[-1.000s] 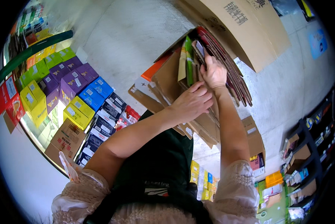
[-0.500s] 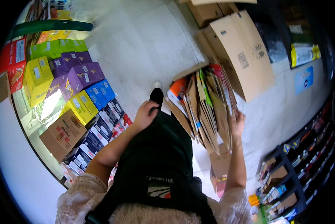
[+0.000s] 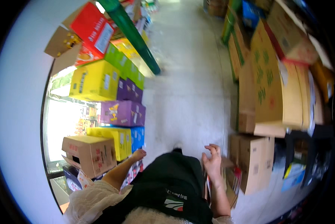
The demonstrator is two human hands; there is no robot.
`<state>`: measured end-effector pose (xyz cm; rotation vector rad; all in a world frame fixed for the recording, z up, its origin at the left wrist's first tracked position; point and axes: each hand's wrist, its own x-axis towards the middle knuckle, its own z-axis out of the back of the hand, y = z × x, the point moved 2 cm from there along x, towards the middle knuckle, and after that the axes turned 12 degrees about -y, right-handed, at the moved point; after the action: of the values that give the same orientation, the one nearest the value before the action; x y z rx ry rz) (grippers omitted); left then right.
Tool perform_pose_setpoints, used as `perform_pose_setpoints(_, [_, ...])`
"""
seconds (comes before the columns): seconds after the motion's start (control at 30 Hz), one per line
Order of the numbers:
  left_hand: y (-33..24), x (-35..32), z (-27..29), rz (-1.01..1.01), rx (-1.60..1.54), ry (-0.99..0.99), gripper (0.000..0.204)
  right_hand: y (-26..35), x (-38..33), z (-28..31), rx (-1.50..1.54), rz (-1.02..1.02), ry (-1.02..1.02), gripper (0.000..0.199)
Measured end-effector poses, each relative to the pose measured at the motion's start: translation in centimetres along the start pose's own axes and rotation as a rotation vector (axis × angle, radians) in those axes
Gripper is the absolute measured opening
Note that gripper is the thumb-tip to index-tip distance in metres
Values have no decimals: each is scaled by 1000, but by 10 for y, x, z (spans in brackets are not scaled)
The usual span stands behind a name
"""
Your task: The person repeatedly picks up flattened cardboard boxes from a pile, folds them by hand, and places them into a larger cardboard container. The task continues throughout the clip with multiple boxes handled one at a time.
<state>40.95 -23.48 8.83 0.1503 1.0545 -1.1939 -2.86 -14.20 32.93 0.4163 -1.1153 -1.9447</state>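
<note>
My right hand (image 3: 212,160) is raised in front of my dark apron, open, its fingers apart and nothing in them. Just to its right and lower, the bundle of flattened cardboard (image 3: 230,186) stands partly hidden behind my forearm. My left hand (image 3: 139,154) hangs on the left side, beside the blue boxes (image 3: 137,138) and a yellow box (image 3: 122,143). It is small and blurred, so its finger position is unclear; no object shows in it. A brown carton (image 3: 94,155) with an open flap stands left of that hand.
Purple boxes (image 3: 122,113), a large yellow box (image 3: 94,80) and green boxes (image 3: 124,65) line the left by a window. A green pole (image 3: 135,39) slants across the upper left. Big cartons (image 3: 266,82) are stacked on the right. A grey floor (image 3: 186,86) runs between.
My right hand has let go of the cardboard bundle and lifted away from it. The view has swung forward along the aisle, and the bundle now sits lower at my right side.
</note>
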Motion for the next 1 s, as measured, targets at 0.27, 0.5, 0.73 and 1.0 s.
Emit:
perform_pose_setpoints(0.27, [-221,79,69,-174,-423,-45,31,261,219,16,376,866,-231,33])
perform_pose_setpoints(0.5, [-302,182,102,22,-412,-60,34,303,374,30,498,1256,-253,43])
perform_pose_setpoints(0.73, [-373,264,186,109,-507,-218,37,357,553,-16,469,1212,100,58])
perform_pose_setpoints(1.0, [-591,424,351,-348,-676,-664,32,353,721,-133,382,1224,44,21])
